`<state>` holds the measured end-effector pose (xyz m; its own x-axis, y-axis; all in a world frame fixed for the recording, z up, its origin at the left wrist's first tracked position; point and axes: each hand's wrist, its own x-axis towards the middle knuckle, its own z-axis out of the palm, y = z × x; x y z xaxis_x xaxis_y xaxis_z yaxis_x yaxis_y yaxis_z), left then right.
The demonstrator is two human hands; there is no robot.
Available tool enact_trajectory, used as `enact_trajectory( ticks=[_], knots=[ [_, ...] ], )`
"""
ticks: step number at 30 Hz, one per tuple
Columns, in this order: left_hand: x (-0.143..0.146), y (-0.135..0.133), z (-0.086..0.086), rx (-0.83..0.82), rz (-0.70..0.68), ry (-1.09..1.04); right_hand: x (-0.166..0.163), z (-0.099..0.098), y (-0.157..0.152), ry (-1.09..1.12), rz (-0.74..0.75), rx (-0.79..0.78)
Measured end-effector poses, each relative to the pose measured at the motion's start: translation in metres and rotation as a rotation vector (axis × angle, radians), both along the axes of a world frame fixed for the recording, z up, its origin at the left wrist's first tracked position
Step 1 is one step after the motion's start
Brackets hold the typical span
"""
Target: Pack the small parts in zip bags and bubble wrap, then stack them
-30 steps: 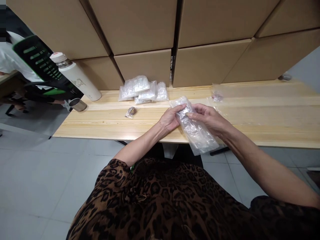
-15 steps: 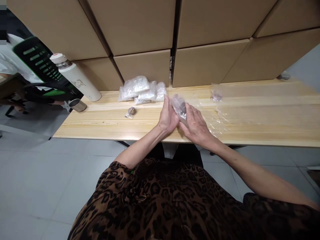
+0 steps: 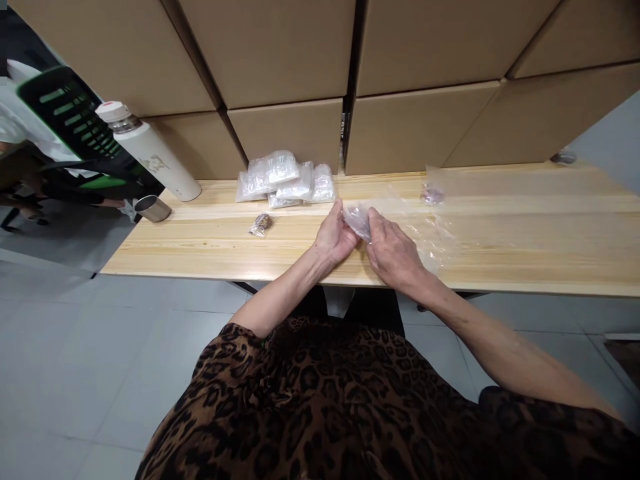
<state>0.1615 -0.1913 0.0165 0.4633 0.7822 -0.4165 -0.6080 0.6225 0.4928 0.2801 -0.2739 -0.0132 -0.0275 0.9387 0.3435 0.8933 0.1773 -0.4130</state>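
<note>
A wall of plain brown cardboard boxes (image 3: pixel 285 53) rises behind a pale wooden surface (image 3: pixel 210 243) that stands on a grey tiled floor (image 3: pixel 75 373). Both of the person's hands meet over the middle of this surface, near its front edge. The left hand (image 3: pixel 336 239) and the right hand (image 3: pixel 393 252) sit close together, and between them is a small clear plastic bag (image 3: pixel 358 218), crumpled and raised just off the wood. The fingers of both hands are closed on the bag, the left from its left side and the right from its lower right side, thumbs pinching the film. To the right of the hands a larger sheet of clear plastic (image 3: pixel 475 200) lies flat on the surface, and near its far left corner rests a small bag with something pinkish inside (image 3: pixel 432 195). Behind the hands, against the boxes, lies a pile of filled clear bags (image 3: pixel 285 179). In front of that pile, well to the left of the left hand, a single small bag with dark contents (image 3: pixel 261 224) lies alone. At the left end of the surface a white bottle (image 3: pixel 150 152) stands beside a metal cup (image 3: pixel 153 209). Beyond that end is a green and black chair (image 3: pixel 75 123) with another person partly in view. The person's own leopard-print clothing (image 3: pixel 320 400) fills the bottom of the view.
</note>
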Motion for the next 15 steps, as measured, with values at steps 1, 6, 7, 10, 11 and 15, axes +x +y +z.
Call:
enact_trajectory(
  ticks=[1, 6, 7, 10, 11, 15],
  knots=[
    [-0.001, 0.0, 0.0, 0.003, 0.005, 0.029, 0.001, 0.005, -0.002, 0.033, 0.011, 0.014],
    [-0.009, -0.002, 0.002, 0.01, -0.117, 0.091, 0.012, 0.034, -0.012, 0.385, 0.103, -0.012],
    [-0.01, -0.002, 0.004, 0.017, -0.156, 0.043, 0.015, 0.038, -0.013, 0.485, 0.12, -0.058],
    [-0.011, -0.004, 0.006, 0.041, -0.223, -0.081, 0.025, 0.044, -0.01, 0.795, 0.17, -0.199],
    [-0.011, -0.005, 0.006, 0.047, -0.226, -0.092, 0.029, 0.044, -0.009, 0.887, 0.182, -0.239],
    [-0.012, -0.008, 0.004, 0.089, -0.244, -0.111, 0.041, 0.046, -0.006, 1.104, 0.163, -0.355]
  ],
)
